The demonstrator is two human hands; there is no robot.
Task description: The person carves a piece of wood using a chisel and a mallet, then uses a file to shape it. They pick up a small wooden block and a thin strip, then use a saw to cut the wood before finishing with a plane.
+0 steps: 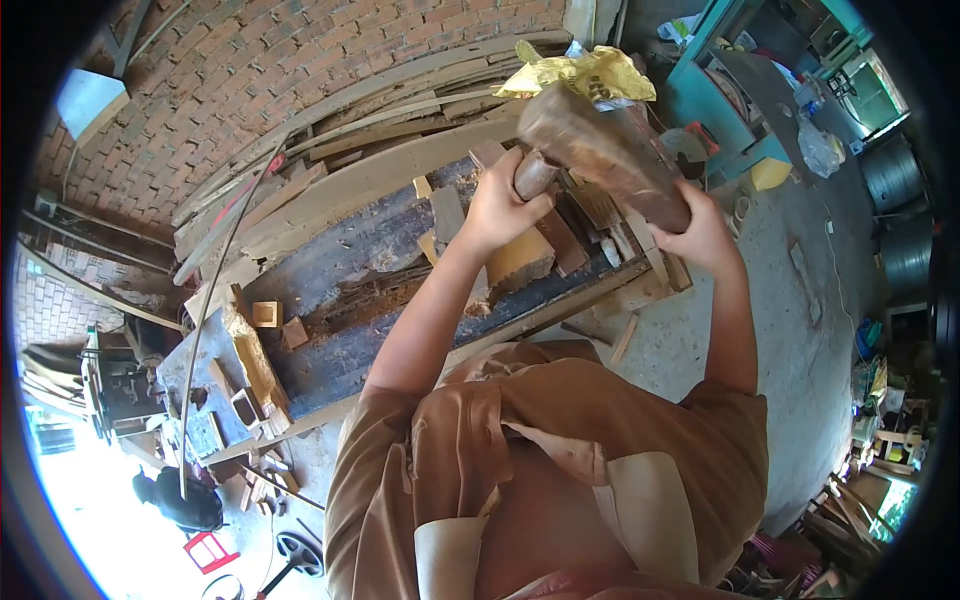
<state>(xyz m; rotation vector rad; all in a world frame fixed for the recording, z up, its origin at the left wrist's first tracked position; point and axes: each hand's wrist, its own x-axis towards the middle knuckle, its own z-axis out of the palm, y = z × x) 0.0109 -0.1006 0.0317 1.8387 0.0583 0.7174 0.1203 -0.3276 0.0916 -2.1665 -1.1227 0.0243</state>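
My left hand is wrapped round the thick wooden handle of a chisel, its round end facing up. The blade is hidden below the fist. In my right hand I grip the narrow end of a heavy wooden mallet, slightly blurred, its thick end over and beyond the chisel handle. Under my hands lies a wood block on the dark workbench, among several wood pieces, with a reddish-brown block beside it.
Long boards are stacked along the brick wall. A yellow bag lies at the bench's far end. Small wooden frames and offcuts sit on the left. A teal cabinet stands at the back right, on the concrete floor.
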